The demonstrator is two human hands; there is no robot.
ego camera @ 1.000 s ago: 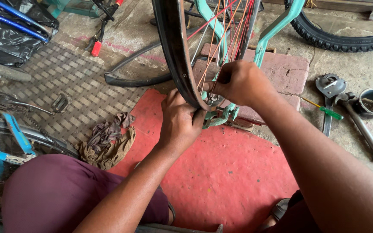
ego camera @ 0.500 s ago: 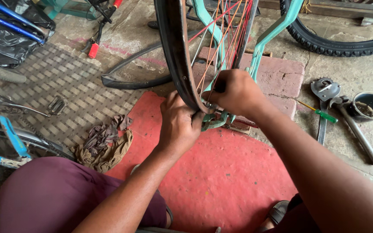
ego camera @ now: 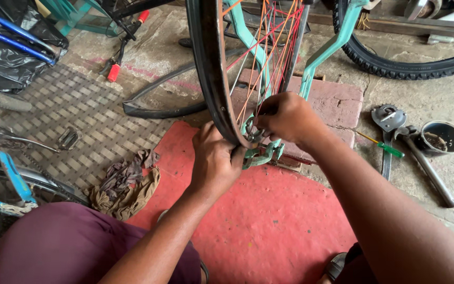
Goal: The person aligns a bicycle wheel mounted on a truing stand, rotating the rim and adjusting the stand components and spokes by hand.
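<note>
A bare wheel rim [ego camera: 211, 79] is seen in the middle of the frame, standing up with its bottom edge low in the centre. It is gripped at the bottom by the left hand [ego camera: 215, 160], whose fingers are wrapped tight around the edge. The right hand [ego camera: 286, 117] is held just beside it, inside the wheel, closed around something small by the orange spokes [ego camera: 261, 58]; what is pinched there cannot be made out. A green bike frame [ego camera: 326, 50] is seen on both sides of the wheel.

Under the hands a red mat [ego camera: 269, 221] is spread on the floor. A woven mat [ego camera: 74, 113] is laid to the left, and a crumpled brown rag [ego camera: 124, 184] is dropped on its edge. A loose black tyre strip [ego camera: 156, 108] is curled on the grey concrete floor [ego camera: 426, 110] above the mat. A red brick block [ego camera: 337, 102] is set behind the right hand.

At the right of the frame a green screwdriver [ego camera: 382, 146], a hammer [ego camera: 426, 163] and a small dark cup [ego camera: 440, 138] are laid close together. Another tyre [ego camera: 395, 66] is seen at the upper right. A black plastic bag [ego camera: 6, 52] is piled at the upper left.
</note>
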